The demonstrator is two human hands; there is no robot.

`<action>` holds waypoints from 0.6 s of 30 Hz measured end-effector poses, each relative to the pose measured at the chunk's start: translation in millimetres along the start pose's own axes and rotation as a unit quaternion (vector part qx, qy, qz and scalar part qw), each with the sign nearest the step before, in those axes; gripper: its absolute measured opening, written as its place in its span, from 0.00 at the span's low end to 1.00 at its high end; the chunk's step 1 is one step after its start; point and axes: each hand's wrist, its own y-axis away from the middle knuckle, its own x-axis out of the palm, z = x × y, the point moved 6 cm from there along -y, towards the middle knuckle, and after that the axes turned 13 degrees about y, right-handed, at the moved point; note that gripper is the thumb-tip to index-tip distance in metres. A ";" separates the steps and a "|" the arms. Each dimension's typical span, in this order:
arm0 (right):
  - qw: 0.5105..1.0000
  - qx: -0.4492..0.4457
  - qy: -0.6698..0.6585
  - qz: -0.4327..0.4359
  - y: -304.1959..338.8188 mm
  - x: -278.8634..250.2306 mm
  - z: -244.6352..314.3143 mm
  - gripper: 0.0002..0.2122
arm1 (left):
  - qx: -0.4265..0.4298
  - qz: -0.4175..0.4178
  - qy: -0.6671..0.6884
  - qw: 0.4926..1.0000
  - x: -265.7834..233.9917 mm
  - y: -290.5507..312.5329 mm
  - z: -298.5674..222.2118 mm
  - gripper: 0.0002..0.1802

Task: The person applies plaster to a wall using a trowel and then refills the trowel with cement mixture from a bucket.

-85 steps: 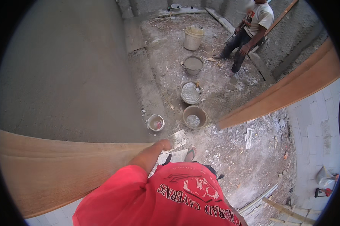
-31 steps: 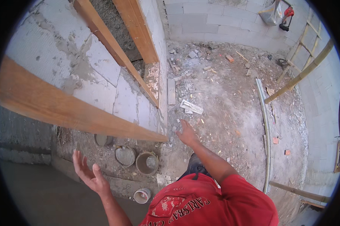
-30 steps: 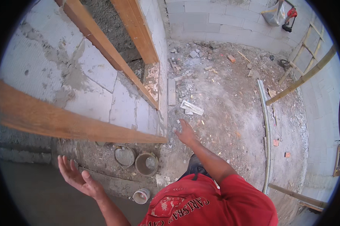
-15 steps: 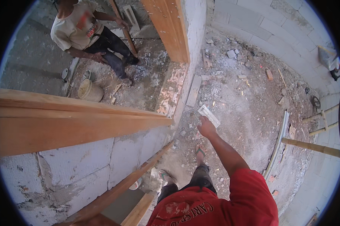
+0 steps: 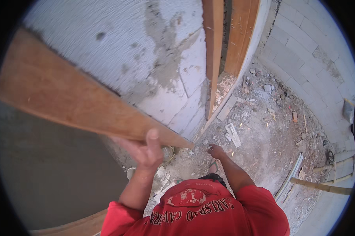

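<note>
My left hand (image 5: 147, 152) grips the lower part of a brown wooden frame post (image 5: 79, 100); the thumb lies over the near face and the fingers pass behind it. My right hand (image 5: 216, 151) hangs over the rubble floor, fingers loosely bent and apart, with nothing seen in it. A white-grey flat strip (image 5: 233, 135) lies on the ground just beyond that hand, not touching it. White block wall (image 5: 165, 67) with smeared grey mortar fills the space beside the post.
Another wooden frame (image 5: 242, 35) stands farther along the wall. Bamboo poles (image 5: 323, 186) and a long pale strip (image 5: 289, 176) lie at the right. Rubble and a brick piece (image 5: 294, 117) are scattered on the floor. A bucket (image 5: 168, 153) shows partly behind the post.
My view has swung left toward the wooden post. My left hand has come into view on it. My right hand has moved away from the white-grey strip. The other person is out of view.
</note>
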 end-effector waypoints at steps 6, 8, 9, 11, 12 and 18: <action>0.859 -0.049 -0.256 -0.440 125.8 -148.1 212.3 0.27 | -0.216 0.388 -0.054 0.894 -75.6 135.4 71.5 0.43; 0.814 -0.140 -0.246 -0.507 168.5 -182.7 277.0 0.29 | -0.428 0.517 -0.022 0.741 -157.1 267.2 140.9 0.36; 0.788 -0.183 -0.216 -0.547 191.0 -205.6 294.9 0.30 | -0.492 0.584 -0.053 0.643 -187.0 295.9 139.9 0.34; 0.760 -0.247 -0.134 -0.586 225.8 -228.7 355.3 0.34 | -0.563 0.576 -0.170 0.567 -292.2 417.5 176.8 0.30; 0.742 -0.270 -0.109 -0.604 232.6 -234.4 380.4 0.37 | -0.555 0.514 -0.226 0.613 -353.8 477.3 184.3 0.30; 0.642 -0.358 -0.101 -0.671 231.8 -253.5 469.4 0.39 | -0.691 0.382 -0.357 0.499 -657.6 678.8 105.1 0.27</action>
